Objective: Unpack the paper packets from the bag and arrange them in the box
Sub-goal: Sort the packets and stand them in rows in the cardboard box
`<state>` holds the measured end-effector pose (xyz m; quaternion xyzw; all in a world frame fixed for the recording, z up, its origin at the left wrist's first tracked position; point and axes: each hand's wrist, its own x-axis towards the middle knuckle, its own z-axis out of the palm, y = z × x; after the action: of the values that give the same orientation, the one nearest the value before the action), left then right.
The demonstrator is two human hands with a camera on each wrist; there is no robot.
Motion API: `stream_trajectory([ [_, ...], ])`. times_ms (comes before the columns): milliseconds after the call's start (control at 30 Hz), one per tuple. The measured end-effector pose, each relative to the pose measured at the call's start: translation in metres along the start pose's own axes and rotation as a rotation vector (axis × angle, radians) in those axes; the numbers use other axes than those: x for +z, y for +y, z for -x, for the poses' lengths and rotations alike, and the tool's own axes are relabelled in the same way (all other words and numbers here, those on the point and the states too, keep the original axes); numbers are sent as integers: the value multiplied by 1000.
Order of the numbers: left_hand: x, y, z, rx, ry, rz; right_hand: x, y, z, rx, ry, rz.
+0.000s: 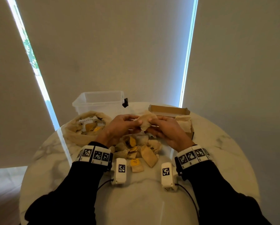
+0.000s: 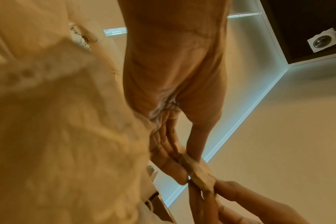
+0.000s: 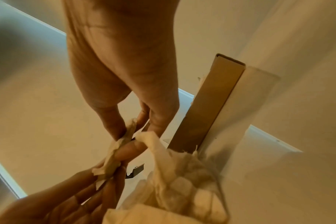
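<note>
Head view: both hands are raised over the middle of a round marble table (image 1: 217, 159), pinching one crumpled paper packet (image 1: 146, 121) between them. The left hand (image 1: 119, 125) grips its left edge with thumb and curled fingers; the right hand (image 1: 168, 130) grips the right edge the same way. In the left wrist view the packet (image 2: 197, 171) sits clamped between thumb and fingertips (image 2: 175, 171), and the right wrist view shows the same pinch from the other side.

A loose pile of packets (image 1: 139, 148), tan with some yellow, lies on the table just near of the hands. The open cloth bag (image 1: 80, 127) sits to the left with more packets inside. The cardboard box (image 1: 170, 111) stands at the far right, a pale packet (image 1: 183, 122) leaning at its right end. A clear plastic tub (image 1: 100, 101) stands at the far left, behind the bag.
</note>
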<state>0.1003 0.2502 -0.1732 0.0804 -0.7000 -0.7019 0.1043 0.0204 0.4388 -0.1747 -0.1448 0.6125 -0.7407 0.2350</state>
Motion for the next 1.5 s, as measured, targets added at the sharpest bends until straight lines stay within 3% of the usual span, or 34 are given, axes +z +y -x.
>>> stream_trajectory([
  [100, -3, 1, 0, 56, 32, -8, -1, 1, 0, 49, -91, -105],
  [233, 0, 3, 1, 137, -8, 6, 2, 3, 5, 93, -201, -53],
  [467, 0, 2, 0, 234, 43, 107, 0, 6, 3, 65, -172, 72],
  [667, -1, -1, -2, 125, 11, -49, -5, 8, -1, -12, -27, -43],
  [800, -2, -2, -3, 145, 107, 30, 0, 5, -1, 10, -80, -151],
  [900, -2, 2, -1, 148, 104, 63, 1, 2, 1, 41, -103, -160],
  [1167, 0, 5, -1, 74, 113, -75, 5, -3, 11, 176, -321, -122],
  [1367, 1, 6, -2, 31, 173, -149, 4, -4, 10, 180, -286, -130],
  [1500, 0, 8, 1, 12, 174, -138, -6, -5, 0, 92, -78, -370],
])
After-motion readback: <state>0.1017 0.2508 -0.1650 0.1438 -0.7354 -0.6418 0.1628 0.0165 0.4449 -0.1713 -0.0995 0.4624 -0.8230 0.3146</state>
